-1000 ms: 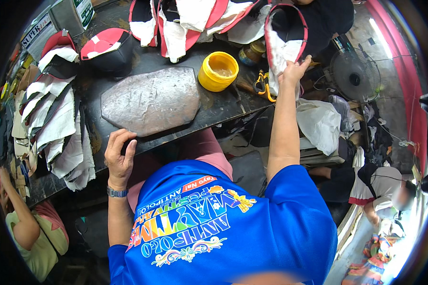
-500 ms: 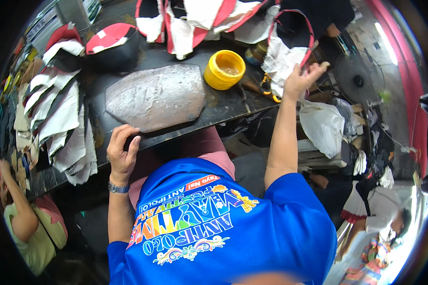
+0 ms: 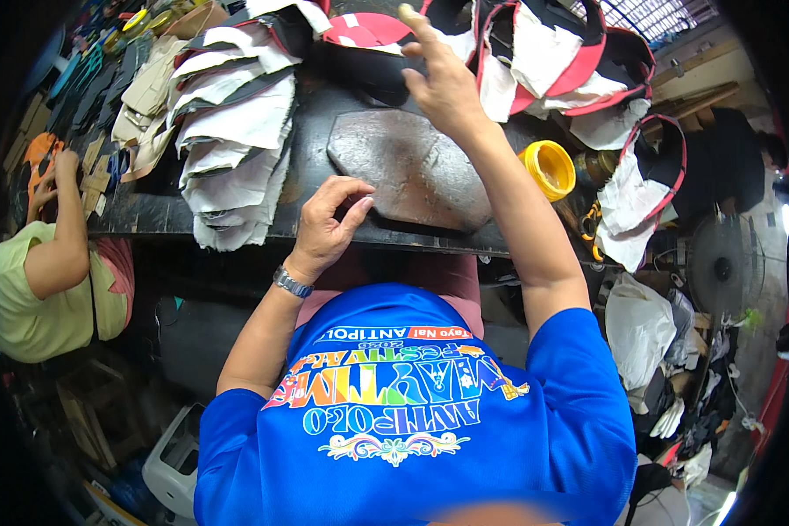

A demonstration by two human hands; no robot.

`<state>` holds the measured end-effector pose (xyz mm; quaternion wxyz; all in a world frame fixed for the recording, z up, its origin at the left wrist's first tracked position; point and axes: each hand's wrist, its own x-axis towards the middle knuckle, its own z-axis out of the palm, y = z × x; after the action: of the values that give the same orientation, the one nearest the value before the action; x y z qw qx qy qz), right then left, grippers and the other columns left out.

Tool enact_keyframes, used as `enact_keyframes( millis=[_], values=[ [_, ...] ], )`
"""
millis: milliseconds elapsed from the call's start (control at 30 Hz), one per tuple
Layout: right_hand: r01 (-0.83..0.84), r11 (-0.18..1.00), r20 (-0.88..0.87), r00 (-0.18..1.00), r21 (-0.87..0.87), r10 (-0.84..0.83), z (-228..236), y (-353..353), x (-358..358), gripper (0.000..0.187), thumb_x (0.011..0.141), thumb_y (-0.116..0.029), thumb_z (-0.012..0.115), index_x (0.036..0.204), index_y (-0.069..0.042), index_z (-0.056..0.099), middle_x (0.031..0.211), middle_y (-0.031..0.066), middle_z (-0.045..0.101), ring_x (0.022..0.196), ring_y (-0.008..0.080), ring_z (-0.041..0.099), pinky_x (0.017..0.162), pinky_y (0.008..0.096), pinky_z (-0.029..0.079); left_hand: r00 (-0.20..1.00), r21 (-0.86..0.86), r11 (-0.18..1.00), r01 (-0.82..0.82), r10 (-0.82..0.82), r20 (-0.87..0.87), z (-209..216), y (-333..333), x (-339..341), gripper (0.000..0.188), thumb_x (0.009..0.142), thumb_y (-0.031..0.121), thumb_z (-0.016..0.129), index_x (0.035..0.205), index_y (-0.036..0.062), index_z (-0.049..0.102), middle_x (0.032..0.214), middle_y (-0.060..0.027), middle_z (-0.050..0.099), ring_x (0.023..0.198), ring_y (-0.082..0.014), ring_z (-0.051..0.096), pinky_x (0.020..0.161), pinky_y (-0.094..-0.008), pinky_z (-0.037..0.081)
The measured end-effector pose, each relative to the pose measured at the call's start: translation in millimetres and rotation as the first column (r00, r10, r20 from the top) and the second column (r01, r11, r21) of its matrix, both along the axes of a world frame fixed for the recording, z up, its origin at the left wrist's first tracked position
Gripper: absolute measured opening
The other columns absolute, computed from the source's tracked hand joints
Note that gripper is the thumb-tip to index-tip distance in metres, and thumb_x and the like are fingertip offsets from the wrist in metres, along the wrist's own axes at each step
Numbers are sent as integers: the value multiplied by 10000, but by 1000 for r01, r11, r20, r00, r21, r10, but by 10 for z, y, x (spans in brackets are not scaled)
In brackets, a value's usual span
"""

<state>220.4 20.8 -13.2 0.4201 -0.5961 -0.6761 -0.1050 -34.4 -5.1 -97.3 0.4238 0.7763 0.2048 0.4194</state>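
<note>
My right hand (image 3: 447, 83) reaches over the table, fingers stretched and spread, holding nothing. Its fingertips are near a red and black piece (image 3: 368, 74), which looks like a shoe upper; whether they touch cannot be told. My left hand (image 3: 329, 219) hovers at the table's front edge with loosely curled fingers, the thumb apart and nothing visible in it. A worn, many-sided dark slab (image 3: 412, 167) lies between the hands. Left of it is an overlapping stack of black pieces with white cloth lining (image 3: 232, 149). More red-edged lined pieces (image 3: 548, 53) lie at the back right.
An open yellow tub (image 3: 548, 171) stands right of the slab. Yellow-handled scissors (image 3: 592, 230) lie near the table's right end, beside a lined piece (image 3: 631, 202). A fan (image 3: 723, 263) and a white plastic bag (image 3: 636, 329) are at right. A co-worker in light green (image 3: 35, 289) handles something orange at left.
My right hand has moved from the lined piece at the right to above the slab's far side. My left hand stays by the front edge. The view has turned leftward.
</note>
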Motion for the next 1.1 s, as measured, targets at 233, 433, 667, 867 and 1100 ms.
enact_keyframes(
  millis=[233, 433, 667, 867, 1100],
  values=[
    [199, 953, 81, 979, -229, -185, -4, 301, -78, 792, 781, 57, 581, 1514, -225, 476, 990, 211, 710, 915, 409, 674, 925, 536, 500, 1000, 41, 999, -5, 5, 10, -7, -13, -14, 120, 907, 62, 743, 1020, 29, 722, 980, -103, 702, 874, -233, 695, 787, -317, 553],
    [83, 996, -107, 991, 27, -79, 424, -864, -194, 761, 798, 96, 542, 1503, -188, 528, 988, 170, 671, 892, 316, 626, 880, 422, 512, 994, 104, 989, 109, -111, 14, 110, -58, -62, 104, 868, 66, 747, 958, 17, 732, 931, -116, 704, 834, -258, 693, 750, -338, 550],
    [-100, 964, -74, 994, -244, 84, 350, -1764, 124, 770, 715, 186, 527, 1450, -39, 574, 975, 65, 667, 1129, 218, 627, 1124, 428, 416, 940, 436, 877, 204, -300, 162, 857, -68, -147, 142, 824, 138, 821, 906, 47, 748, 880, -100, 700, 764, -256, 695, 667, -348, 555],
    [-269, 958, -490, 851, -98, 189, 49, -1899, 340, 816, 697, 201, 505, 1487, -2, 536, 963, 36, 658, 1090, 187, 589, 1088, 373, 409, 996, 578, 812, 81, -39, -85, 1008, 572, 484, 238, 876, 174, 797, 1080, 63, 745, 1167, -107, 659, 1126, -276, 637, 972, -371, 512],
    [-164, 986, -277, 948, -8, 155, -58, -1718, 154, 751, 794, 186, 531, 1515, -24, 498, 1075, 72, 697, 1180, 218, 609, 1108, 378, 414, 775, 285, 900, 330, -86, -626, 727, 857, 857, 373, 896, 247, 769, 1199, 42, 693, 1026, -154, 738, 960, -376, 700, 850, -435, 545]
  ],
)
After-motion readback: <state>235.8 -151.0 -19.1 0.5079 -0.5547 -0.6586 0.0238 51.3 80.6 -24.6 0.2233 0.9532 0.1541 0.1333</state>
